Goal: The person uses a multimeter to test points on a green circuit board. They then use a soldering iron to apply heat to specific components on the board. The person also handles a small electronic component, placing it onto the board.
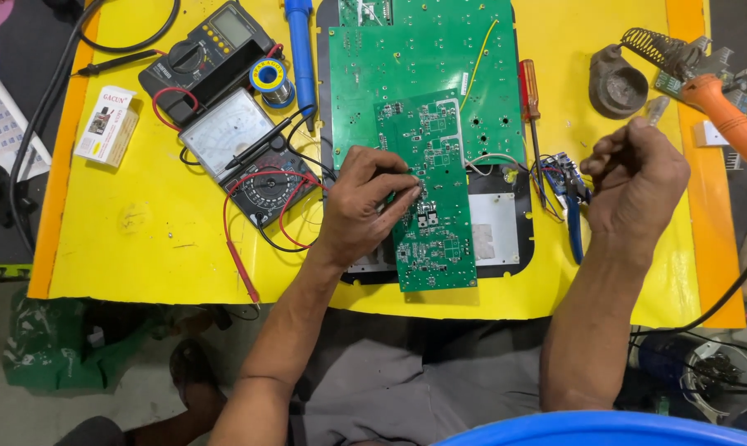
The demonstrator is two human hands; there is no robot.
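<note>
Item 1: my left hand (pixel 365 198), fingers curled, thumb and fingertips pinching the left edge of the small green circuit board (pixel 431 198). That board lies tilted across a larger green board (pixel 415 58) and a dark flat panel (pixel 497 223), its lower end close to the near edge of the yellow table (pixel 142 223).

Item 2: my right hand (pixel 638 182), loosely fisted and raised; I cannot tell whether it holds anything. Blue-handled pliers (pixel 572 206) lie just left of it, an orange-handled screwdriver (pixel 529 91) beyond those.

Item 3: left side, crowded: an analogue meter (pixel 241 149) with red and black leads, a digital multimeter (pixel 204 49), a solder spool (pixel 268 78), a small white box (pixel 105 124).

Item 4: far right corner, a coil soldering stand (pixel 630 74) and an orange tool (pixel 729 116).

Open room: bare yellow surface at the near left, and a narrow strip between the panel and my right hand.
</note>
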